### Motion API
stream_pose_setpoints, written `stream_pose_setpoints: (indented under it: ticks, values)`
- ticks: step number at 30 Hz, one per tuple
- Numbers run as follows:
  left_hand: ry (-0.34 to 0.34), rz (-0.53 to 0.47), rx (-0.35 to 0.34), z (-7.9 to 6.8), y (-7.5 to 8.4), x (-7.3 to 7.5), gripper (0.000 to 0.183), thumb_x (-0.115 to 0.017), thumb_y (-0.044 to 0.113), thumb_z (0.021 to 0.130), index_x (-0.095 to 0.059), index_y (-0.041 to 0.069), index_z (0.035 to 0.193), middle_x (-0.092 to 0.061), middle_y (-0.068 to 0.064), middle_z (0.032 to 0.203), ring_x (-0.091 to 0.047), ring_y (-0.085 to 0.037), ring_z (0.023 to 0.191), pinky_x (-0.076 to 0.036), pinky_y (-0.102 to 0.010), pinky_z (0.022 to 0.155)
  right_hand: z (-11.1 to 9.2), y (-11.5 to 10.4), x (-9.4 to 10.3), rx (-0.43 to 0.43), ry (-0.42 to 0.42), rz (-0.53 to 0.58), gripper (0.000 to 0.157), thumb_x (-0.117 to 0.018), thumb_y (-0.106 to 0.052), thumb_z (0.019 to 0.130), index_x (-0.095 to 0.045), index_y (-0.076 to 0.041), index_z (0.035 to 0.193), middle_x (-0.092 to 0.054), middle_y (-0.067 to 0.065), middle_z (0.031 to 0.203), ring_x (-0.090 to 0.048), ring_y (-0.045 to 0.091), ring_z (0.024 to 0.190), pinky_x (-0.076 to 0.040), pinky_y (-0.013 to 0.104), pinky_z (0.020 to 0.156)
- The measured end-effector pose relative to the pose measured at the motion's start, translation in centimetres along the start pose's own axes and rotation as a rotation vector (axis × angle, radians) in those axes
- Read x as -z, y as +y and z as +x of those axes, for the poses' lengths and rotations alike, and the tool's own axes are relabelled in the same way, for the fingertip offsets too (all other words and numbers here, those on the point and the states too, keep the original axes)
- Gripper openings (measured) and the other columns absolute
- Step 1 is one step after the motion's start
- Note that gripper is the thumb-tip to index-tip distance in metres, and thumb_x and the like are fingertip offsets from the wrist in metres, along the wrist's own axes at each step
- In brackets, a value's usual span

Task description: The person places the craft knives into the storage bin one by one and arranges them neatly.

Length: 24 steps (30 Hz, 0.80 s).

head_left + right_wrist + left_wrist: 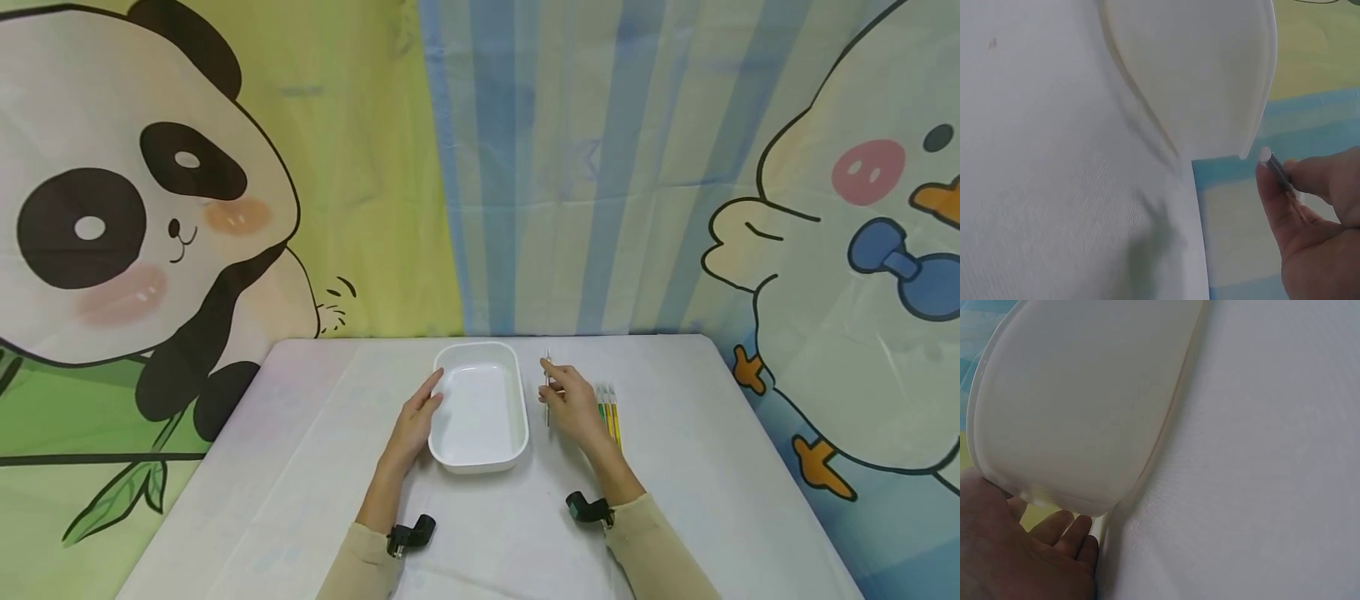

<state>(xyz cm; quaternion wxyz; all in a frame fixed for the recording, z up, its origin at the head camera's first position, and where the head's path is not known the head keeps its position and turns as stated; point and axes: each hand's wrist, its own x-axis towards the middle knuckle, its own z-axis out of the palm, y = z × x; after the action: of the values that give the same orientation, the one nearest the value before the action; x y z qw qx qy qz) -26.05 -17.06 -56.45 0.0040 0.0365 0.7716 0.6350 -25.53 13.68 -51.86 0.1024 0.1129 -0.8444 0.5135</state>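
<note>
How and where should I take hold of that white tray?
Probably best to grip the white tray by its rim on both long sides, coming in from left and right. It faces open side up, its rim raised off the table, giving an edge to hold. The left hand touches the left side; the right hand pinches a slim silver rod, so likely needs freeing first.

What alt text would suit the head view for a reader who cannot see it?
A person's right grip pinches a slim silver rod over a white table, while the left grip touches a white rectangular tray. Green and yellow pen-like sticks lie right of the rod; a cartoon panda and bird decorate the backdrop.
</note>
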Motion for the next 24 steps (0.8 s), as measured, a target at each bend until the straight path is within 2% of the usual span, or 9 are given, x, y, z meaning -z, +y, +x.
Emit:
stream_pose_setpoints:
  ticks: [4, 8, 11, 13, 16, 24]
  values:
    - [0.001, 0.004, -0.005, 0.0, -0.1, 0.0, 0.046, -0.050, 0.032, 0.110, -0.047, 0.043, 0.154, -0.035, 0.008, 0.168, -0.025, -0.020, 0.160, -0.017, -0.048, 0.132, 0.0, -0.5, -0.4, 0.049, 0.034, 0.079, 0.050, -0.068, 0.003, 0.097, -0.058, -0.001, 0.146, -0.063, 0.020, 0.129, -0.076, 0.031, 0.095, -0.063, 0.022, 0.079]
    - [-0.027, -0.027, 0.019, -0.4, 1.4, 0.0, 0.048, -0.049, 0.026, 0.111, -0.044, 0.033, 0.158, -0.033, 0.003, 0.170, -0.022, -0.023, 0.160, -0.014, -0.048, 0.133, 0.0, -1.2, -0.8, 0.092, 0.078, 0.157, 0.049, -0.068, 0.004, 0.097, -0.060, -0.001, 0.144, -0.063, 0.020, 0.128, -0.075, 0.034, 0.094, -0.064, 0.026, 0.080]
    - [-0.048, -0.043, 0.045, -0.4, 1.9, 0.1, 0.050, -0.047, 0.021, 0.112, -0.041, 0.026, 0.161, -0.030, 0.000, 0.171, -0.019, -0.024, 0.161, -0.013, -0.047, 0.133, 0.0, -1.5, -1.2, 0.089, 0.093, 0.192, 0.049, -0.070, 0.003, 0.096, -0.061, -0.004, 0.144, -0.064, 0.019, 0.129, -0.075, 0.034, 0.095, -0.064, 0.027, 0.080]
    - [-0.047, -0.042, 0.041, -0.1, 1.2, 0.1, 0.050, -0.047, 0.022, 0.112, -0.041, 0.026, 0.161, -0.029, 0.001, 0.171, -0.019, -0.023, 0.161, -0.013, -0.047, 0.133, 0.1, -1.2, -1.5, 0.090, 0.092, 0.189, 0.049, -0.071, 0.001, 0.096, -0.062, -0.006, 0.144, -0.064, 0.017, 0.129, -0.075, 0.030, 0.095, -0.063, 0.022, 0.080]
    - [-0.039, -0.042, 0.036, 0.4, 0.1, 0.0, 0.049, -0.047, 0.025, 0.112, -0.041, 0.029, 0.161, -0.029, 0.003, 0.171, -0.019, -0.021, 0.161, -0.013, -0.046, 0.133, 0.1, -1.5, -1.9, 0.090, 0.083, 0.176, 0.049, -0.071, 0.000, 0.096, -0.062, -0.007, 0.144, -0.065, 0.016, 0.129, -0.075, 0.029, 0.095, -0.063, 0.021, 0.081]
    - [-0.014, -0.030, -0.002, 0.1, -0.4, 0.0, 0.047, -0.050, 0.031, 0.110, -0.046, 0.037, 0.157, -0.034, 0.005, 0.169, -0.023, -0.021, 0.160, -0.015, -0.048, 0.133, 0.4, -1.9, -3.0, 0.102, 0.055, 0.213, 0.047, -0.070, 0.001, 0.097, -0.062, -0.006, 0.143, -0.064, 0.020, 0.129, -0.076, 0.034, 0.092, -0.065, 0.029, 0.078]
